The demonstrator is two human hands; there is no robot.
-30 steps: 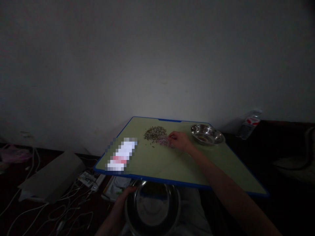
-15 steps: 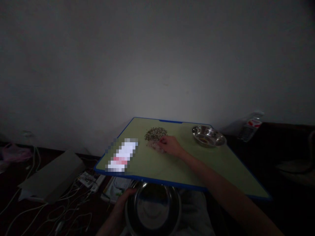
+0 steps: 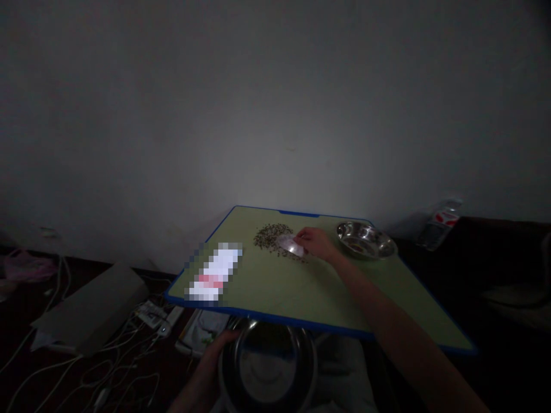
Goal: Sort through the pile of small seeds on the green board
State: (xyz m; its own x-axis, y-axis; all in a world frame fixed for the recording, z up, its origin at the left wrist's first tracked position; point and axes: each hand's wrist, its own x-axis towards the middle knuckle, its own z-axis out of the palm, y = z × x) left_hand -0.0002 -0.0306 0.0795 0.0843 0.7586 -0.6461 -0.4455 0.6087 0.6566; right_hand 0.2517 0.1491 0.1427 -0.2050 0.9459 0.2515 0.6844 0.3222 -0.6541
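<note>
My right hand (image 3: 317, 243) is over the folding table's pale green top (image 3: 275, 292), its fingers pinched on a thin, pale, shiny piece (image 3: 289, 244), perhaps plastic. That piece touches or hovers just over the right side of a spread of small dark grains (image 3: 267, 234); which of the two I cannot tell. Below the table's near edge, my left hand (image 3: 212, 360) grips the left rim of a round metal bowl (image 3: 267, 367). Most of that hand's fingers are hidden by the bowl, whose inside looks dark. A second metal bowl (image 3: 365, 241) stands at the table's right, with something small and yellowish in it.
A blurred-out bright rectangle (image 3: 215, 272) lies on the table's left. Boxes (image 3: 94, 310), a power strip (image 3: 152, 314) and tangled cables (image 3: 116, 361) cover the floor at left. A clear package with red markings (image 3: 441, 223) is beyond the table's right edge. Behind rises a bare wall (image 3: 275, 115).
My right hand has moved right with the pale piece, now tilted and more plainly seen. Some grains now trail toward it on the right. My left hand and its bowl have stayed put.
</note>
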